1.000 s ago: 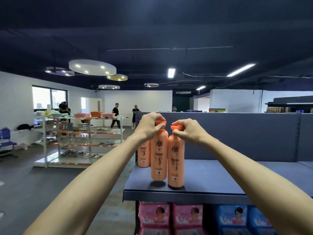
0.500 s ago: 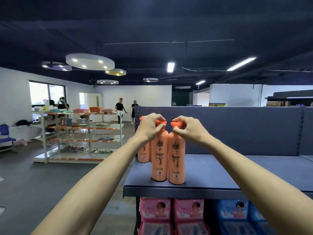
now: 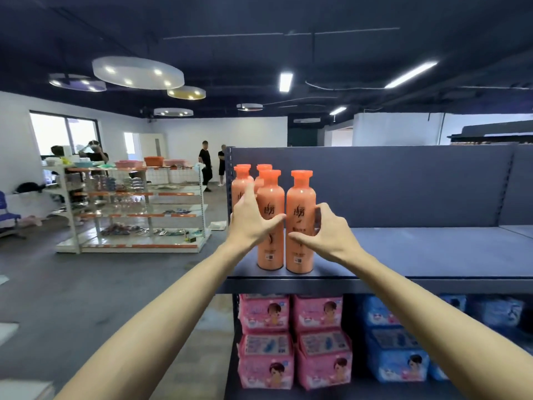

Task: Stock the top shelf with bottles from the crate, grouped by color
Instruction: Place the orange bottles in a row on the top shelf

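While our left hand rests spread against the side of the front-left orange plastic bottle, our right hand cups, fingers open, around the front-right orange plastic bottle. Both bottles stand upright, just beside each other, near the front edge of the dark grey metal top shelf. Two more orange bottles stand behind, at the shelf's left end.

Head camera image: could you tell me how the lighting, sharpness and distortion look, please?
Head view: dim, the dark ceiling lit by lamps; window blown out white; front bottles and both hands sharp, far shelving soft; wide-angle bending curves the ceiling lines and stretches the forearms at the edges.
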Motion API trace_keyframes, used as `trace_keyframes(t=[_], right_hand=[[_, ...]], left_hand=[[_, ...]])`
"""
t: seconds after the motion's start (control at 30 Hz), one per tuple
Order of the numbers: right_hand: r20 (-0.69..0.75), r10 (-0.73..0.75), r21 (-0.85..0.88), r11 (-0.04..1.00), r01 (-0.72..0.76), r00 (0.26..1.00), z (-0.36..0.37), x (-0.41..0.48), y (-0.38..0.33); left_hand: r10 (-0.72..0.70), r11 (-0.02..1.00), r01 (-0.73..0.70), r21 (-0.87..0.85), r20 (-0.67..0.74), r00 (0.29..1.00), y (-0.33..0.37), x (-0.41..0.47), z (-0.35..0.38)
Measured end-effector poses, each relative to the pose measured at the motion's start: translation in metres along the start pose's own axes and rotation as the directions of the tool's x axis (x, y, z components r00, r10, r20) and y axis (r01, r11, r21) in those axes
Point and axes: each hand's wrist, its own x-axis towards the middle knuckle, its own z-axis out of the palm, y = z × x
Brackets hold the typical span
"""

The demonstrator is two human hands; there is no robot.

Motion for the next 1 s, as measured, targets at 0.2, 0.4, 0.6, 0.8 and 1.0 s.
trace_keyframes(t=[0.2, 0.4, 0.6, 0.8, 1.0], right_hand=[[-0.051, 0.069, 0.049, 0.997, -0.067, 0.996, 0.014, -0.009, 0.003], [0.044, 0.095, -0.108, 0.99, -0.09, 0.995, 0.018, 0.002, -0.004], [0.104, 0.102, -0.089, 0.992, -0.093, 0.989, 0.028, 0.01, -0.01], [0.136, 0.098, -0.054, 0.994, -0.091, 0.986, 0.047, 0.025, -0.018], [0.14, 0.128, -0.037, 0.992, -0.124, 0.982, 0.066, 0.04, -0.029]], left_hand=[[-0.202, 0.976, 0.186, 0.11, 0.153, 0.967, -0.025, -0.029, 0.01], [-0.177, 0.967, 0.131, 0.22, 0.208, 0.962, -0.032, -0.023, 0.014], [-0.209, 0.951, 0.153, 0.268, 0.192, 0.959, -0.039, -0.015, 0.01], [-0.263, 0.934, 0.207, 0.291, 0.17, 0.95, -0.05, -0.004, 0.005], [-0.309, 0.923, 0.252, 0.292, 0.171, 0.935, -0.069, 0.01, -0.001]])
